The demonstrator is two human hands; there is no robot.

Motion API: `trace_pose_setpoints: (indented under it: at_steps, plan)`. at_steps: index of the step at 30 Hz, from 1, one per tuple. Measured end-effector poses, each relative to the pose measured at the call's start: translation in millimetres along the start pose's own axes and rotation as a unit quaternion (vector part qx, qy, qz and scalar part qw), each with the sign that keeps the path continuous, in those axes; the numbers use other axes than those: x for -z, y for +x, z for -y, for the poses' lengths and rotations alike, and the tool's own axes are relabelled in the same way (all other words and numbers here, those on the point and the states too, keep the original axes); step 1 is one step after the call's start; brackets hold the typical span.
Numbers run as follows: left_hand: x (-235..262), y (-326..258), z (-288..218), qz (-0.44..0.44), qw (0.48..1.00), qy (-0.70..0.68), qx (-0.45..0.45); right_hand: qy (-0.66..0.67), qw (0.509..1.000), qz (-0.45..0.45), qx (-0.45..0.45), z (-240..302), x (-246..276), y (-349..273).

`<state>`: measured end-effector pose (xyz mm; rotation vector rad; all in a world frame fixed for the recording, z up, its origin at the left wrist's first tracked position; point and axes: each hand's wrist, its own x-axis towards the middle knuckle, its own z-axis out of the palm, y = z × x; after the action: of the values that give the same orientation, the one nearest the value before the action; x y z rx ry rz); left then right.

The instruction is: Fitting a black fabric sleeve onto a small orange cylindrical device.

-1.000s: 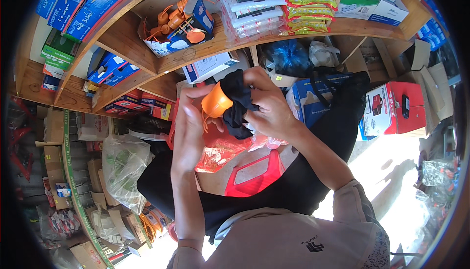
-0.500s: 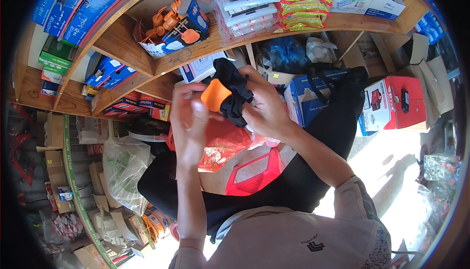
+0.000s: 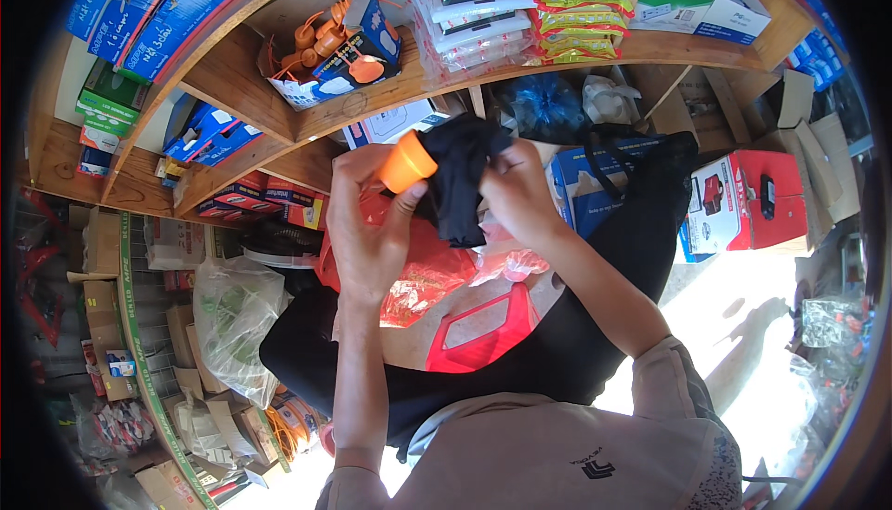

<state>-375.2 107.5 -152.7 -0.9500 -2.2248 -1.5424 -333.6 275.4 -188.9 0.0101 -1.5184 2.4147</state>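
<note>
In my left hand (image 3: 367,245), thumb and fingers pinch a smooth orange cup-shaped plastic piece (image 3: 408,163). A bunched black cloth (image 3: 455,180) lies against its right side. The right hand (image 3: 528,196) grips that cloth by its right part, fingers closed and somewhat blurred. Folds of cloth hide part of the orange piece. Below both hands are a crumpled red plastic bag (image 3: 413,273) and a red plastic frame-like object (image 3: 488,329) between my legs.
Ahead curves a wooden shelf (image 3: 437,83) with an open box of orange corded fittings (image 3: 344,59) and stacked plastic packets (image 3: 474,18). A red and white box (image 3: 748,199) stands at right. At left are a clear plastic bag (image 3: 237,315) and several cartons.
My left hand has turned the orange piece, so its cup shape shows more, and the thumb now presses on it. The right hand has shifted right, spreading the black cloth lower.
</note>
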Motion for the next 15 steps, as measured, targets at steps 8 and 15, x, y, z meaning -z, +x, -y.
trace_pose_setpoints:
  at_steps: [8,15]
  plan:
    - [1.6,10.5,5.3,0.084,0.892,-0.229,0.38,-0.551,0.764,0.097,0.321,6.8,13.8,9.2]
    - [2.7,14.0,4.5,0.249,0.87,-0.249,0.343,-0.551,0.767,0.083,0.318,24.7,18.6,10.5]
